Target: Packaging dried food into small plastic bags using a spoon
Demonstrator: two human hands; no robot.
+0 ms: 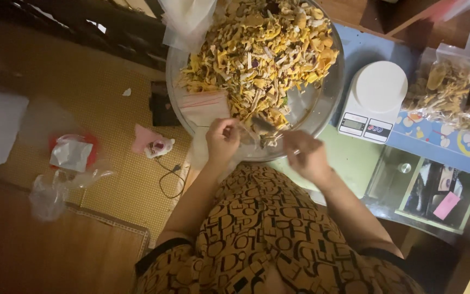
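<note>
A large metal bowl (pixel 322 103) holds a heap of dried yellow and tan slices (pixel 262 49). My left hand (pixel 222 139) is closed at the bowl's near rim, pinching the mouth of a small clear bag (pixel 268 141) with a few dried pieces in it. My right hand (pixel 307 156), blurred, grips what looks like a grey metal spoon (pixel 264 125) whose tip points at the bag's mouth. An empty clear zip bag (pixel 204 109) lies inside the bowl just beyond my left hand.
A white digital scale (pixel 375 92) stands right of the bowl on a glass table (pixel 354 163). Filled clear bags (pixel 443 87) lie at the far right. On the woven mat (pixel 99 98) to the left lie crumpled plastic bags (pixel 55 188), a dark box (pixel 162 104) and a cable (pixel 168 177).
</note>
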